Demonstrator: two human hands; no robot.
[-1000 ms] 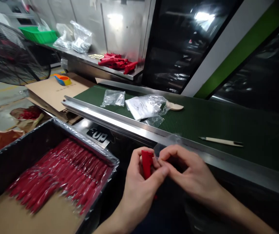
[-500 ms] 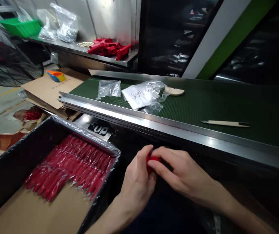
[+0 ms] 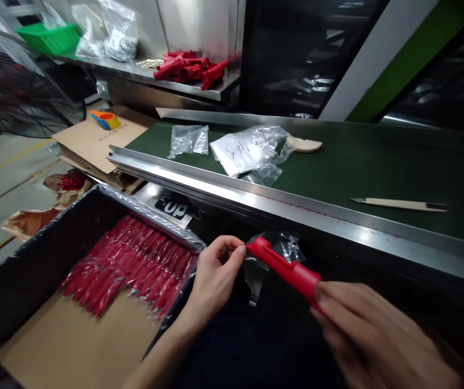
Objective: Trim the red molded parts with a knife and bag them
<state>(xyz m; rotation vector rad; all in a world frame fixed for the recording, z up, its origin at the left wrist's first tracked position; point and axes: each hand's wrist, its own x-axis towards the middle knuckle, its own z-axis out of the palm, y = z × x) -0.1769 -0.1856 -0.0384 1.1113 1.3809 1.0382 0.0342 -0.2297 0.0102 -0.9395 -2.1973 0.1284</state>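
Observation:
My right hand [image 3: 361, 324] is wrapped round the wide end of a red plastic tube-like part [image 3: 284, 265] with a slot along its side. The part slants up and left, its narrow tip reaching the fingertips of my left hand [image 3: 219, 270]. There my left thumb and index finger are pinched together; whether they grip the tip or some film is not clear. Crinkled clear plastic [image 3: 290, 246] shows just behind the red part. Left of my hands, a black-lined box [image 3: 134, 202] holds rows of red parts in clear bags [image 3: 130, 259] on cardboard.
Beyond the metal rail [image 3: 235, 192], a green conveyor belt [image 3: 321, 178] carries a craft knife [image 3: 402, 204], plastic bags [image 3: 248, 151] and a pale half-round piece [image 3: 304, 144]. More red parts [image 3: 191, 67] lie on a steel shelf. A tape roll [image 3: 108, 120] rests on cardboard; a fan [image 3: 21, 86] stands left.
My hands have come apart from their close grip. The right has moved right and towards me with the red part, now largely exposed; the left has shifted slightly left. Clear plastic now shows.

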